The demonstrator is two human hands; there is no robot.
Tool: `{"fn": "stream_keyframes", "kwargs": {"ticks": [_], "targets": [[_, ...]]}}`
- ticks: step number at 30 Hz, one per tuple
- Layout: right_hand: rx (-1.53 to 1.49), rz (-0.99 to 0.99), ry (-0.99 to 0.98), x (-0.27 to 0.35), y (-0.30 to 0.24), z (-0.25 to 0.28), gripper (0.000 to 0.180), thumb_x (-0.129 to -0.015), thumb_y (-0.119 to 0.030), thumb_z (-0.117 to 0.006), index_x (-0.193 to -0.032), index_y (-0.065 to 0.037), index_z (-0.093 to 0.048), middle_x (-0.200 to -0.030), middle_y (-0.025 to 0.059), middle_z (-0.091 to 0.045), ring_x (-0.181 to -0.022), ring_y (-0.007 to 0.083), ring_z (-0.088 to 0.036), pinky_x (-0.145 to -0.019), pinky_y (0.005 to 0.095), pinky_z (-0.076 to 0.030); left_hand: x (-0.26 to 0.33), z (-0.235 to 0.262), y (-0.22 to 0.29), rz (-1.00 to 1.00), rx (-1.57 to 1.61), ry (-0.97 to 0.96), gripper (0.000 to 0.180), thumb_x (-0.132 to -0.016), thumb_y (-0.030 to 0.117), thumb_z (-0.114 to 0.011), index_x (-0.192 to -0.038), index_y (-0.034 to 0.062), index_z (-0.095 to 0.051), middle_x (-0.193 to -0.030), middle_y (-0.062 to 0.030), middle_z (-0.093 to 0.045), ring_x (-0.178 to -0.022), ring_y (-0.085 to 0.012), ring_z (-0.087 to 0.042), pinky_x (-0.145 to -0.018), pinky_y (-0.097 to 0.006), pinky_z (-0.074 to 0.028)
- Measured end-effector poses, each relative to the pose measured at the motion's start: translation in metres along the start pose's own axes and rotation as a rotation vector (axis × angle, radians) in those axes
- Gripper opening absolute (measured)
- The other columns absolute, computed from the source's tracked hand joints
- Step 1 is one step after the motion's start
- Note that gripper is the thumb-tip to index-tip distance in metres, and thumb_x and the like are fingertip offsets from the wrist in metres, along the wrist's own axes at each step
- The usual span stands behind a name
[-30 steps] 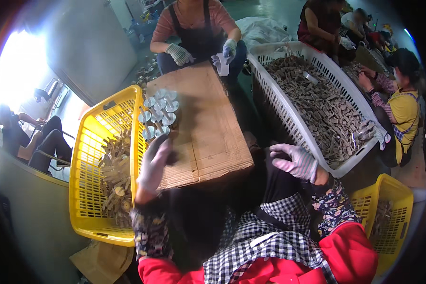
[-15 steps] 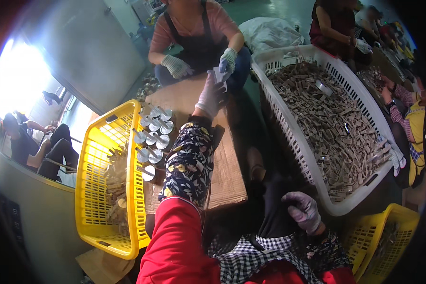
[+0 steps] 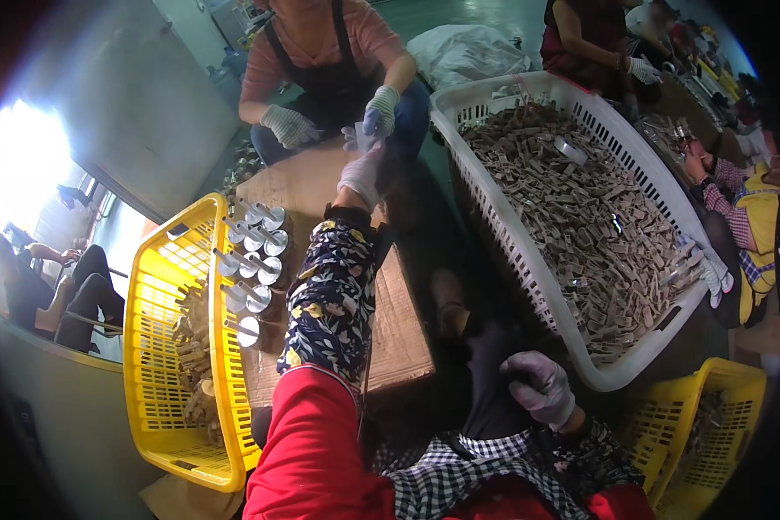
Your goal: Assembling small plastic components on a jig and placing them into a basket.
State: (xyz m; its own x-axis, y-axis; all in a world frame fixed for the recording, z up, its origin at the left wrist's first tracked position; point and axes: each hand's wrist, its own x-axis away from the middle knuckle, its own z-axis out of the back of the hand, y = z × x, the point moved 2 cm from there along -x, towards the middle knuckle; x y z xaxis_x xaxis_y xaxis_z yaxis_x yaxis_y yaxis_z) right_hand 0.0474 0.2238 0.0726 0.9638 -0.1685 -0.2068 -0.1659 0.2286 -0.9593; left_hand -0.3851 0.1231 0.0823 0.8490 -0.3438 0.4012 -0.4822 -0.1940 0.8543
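My left hand [image 3: 363, 178], in a pale glove, reaches far out over the cardboard sheet [image 3: 399, 325]. Its fingers are closed on a small pale flat piece [image 3: 361, 136], whose kind I cannot make out. The gloved hand [image 3: 380, 111] of a person opposite touches that same piece; their other gloved hand [image 3: 289, 126] rests at the cardboard's far edge. My right hand [image 3: 542, 390], also gloved, hangs curled above my lap, with nothing visible in its fingers. Left of my forearm, several silvery metal discs with stems [image 3: 256, 266] stand grouped on the cardboard.
A yellow basket [image 3: 224, 364] holding brownish pieces stands at the left. On the right is a large white basket [image 3: 550, 322] full of small brownish-grey strips. Another yellow basket [image 3: 698, 416] sits at lower right. A white sack [image 3: 468, 56] lies behind; other people work nearby.
The whole view has shifted, so most things sit a little further left. My left hand stays at the pale piece by the other person's hand. My right hand remains curled over my lap.
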Motion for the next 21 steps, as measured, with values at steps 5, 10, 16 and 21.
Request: {"fn": "stream_keyframes", "kwargs": {"ticks": [5, 10, 16, 21], "targets": [[0.004, 0.042, 0.010, 0.001, 0.002, -0.008, 0.030, -0.075, -0.003, -0.063, -0.105, -0.004, -0.057, -0.097, 0.0100, -0.061, -0.091, 0.0234, -0.059, -0.082, 0.0325, -0.046, 0.006, 0.034, -0.012, 0.051, 0.023, 0.050, 0.019, -0.083, 0.031, -0.063, -0.091, 0.0135, -0.061, -0.076, 0.0011, -0.062, -0.064, -0.0154, -0.055, -0.055, -0.030, -0.044], [0.048, 0.150, 0.013, 0.010, -0.003, -0.017, 0.031, -0.075, -0.007, -0.065, -0.105, -0.004, -0.058, -0.099, 0.0103, -0.061, -0.094, 0.0239, -0.059, -0.085, 0.0324, -0.045, 0.096, 0.046, -0.031, 0.020, 0.094, -0.118, 0.016, -0.085, 0.028, -0.061, -0.080, 0.0127, -0.059, -0.065, -0.0011, -0.058, -0.052, -0.0152, -0.051, -0.047, -0.029, -0.038], [0.326, 0.298, -0.018, 0.014, -0.003, -0.021, 0.033, -0.073, -0.012, -0.067, -0.102, -0.002, -0.057, -0.099, 0.0120, -0.060, -0.097, 0.0262, -0.057, -0.088, 0.0345, -0.044, 0.194, 0.068, -0.063, 0.001, 0.141, -0.126, 0.020, -0.085, 0.028, -0.061, -0.079, 0.0092, -0.058, -0.067, -0.0019, -0.057, -0.054, -0.0150, -0.052, -0.048, -0.027, -0.042], [0.521, 0.297, -0.008, 0.021, -0.001, -0.019, 0.032, -0.071, -0.018, -0.069, -0.101, -0.008, -0.062, -0.110, 0.0152, -0.057, -0.109, 0.0313, -0.051, -0.097, 0.0394, -0.038, 0.257, 0.089, -0.131, 0.059, 0.178, -0.122, 0.022, -0.084, 0.030, -0.063, -0.082, 0.0080, -0.059, -0.071, -0.0041, -0.059, -0.062, -0.0193, -0.055, -0.056, -0.032, -0.046]]}}
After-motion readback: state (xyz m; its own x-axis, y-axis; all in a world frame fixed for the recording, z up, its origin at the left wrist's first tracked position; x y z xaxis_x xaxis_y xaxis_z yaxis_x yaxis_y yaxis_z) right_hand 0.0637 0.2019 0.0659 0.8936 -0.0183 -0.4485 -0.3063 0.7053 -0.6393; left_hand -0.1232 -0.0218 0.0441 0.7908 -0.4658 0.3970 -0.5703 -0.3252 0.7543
